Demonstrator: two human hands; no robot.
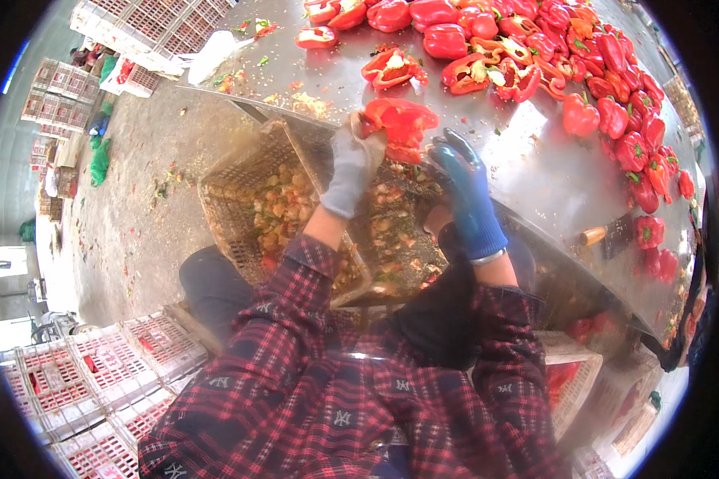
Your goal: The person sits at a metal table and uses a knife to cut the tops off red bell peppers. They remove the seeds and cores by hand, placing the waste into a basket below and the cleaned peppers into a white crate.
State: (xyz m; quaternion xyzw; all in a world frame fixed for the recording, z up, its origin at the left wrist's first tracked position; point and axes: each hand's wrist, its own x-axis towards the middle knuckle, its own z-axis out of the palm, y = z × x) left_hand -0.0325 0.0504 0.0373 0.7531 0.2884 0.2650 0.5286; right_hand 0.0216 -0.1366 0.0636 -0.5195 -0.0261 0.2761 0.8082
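Observation:
My left hand (358, 164), in a grey-white glove, grips an opened red bell pepper (404, 123) above the near edge of the metal table (347, 66). My right hand (464, 179), in a blue coated glove, is just right of this pepper, fingers apart; I see nothing held in it. Beyond the pepper lies a cut red pepper (390, 69) with its pale core showing. More cut pepper pieces (518, 78) rest farther right. Below my hands a plastic crate (224, 209) holds pepper cores and scraps (284, 200). A cleaver (618, 235) with a wooden handle lies on the table's right part.
A large heap of red bell peppers (551, 30) covers the far and right side of the table. A white plastic bag (215, 57) lies at its left end. Stacked crates (105, 371) stand at lower left, others (150, 27) at upper left. Another crate (584, 389) stands at lower right.

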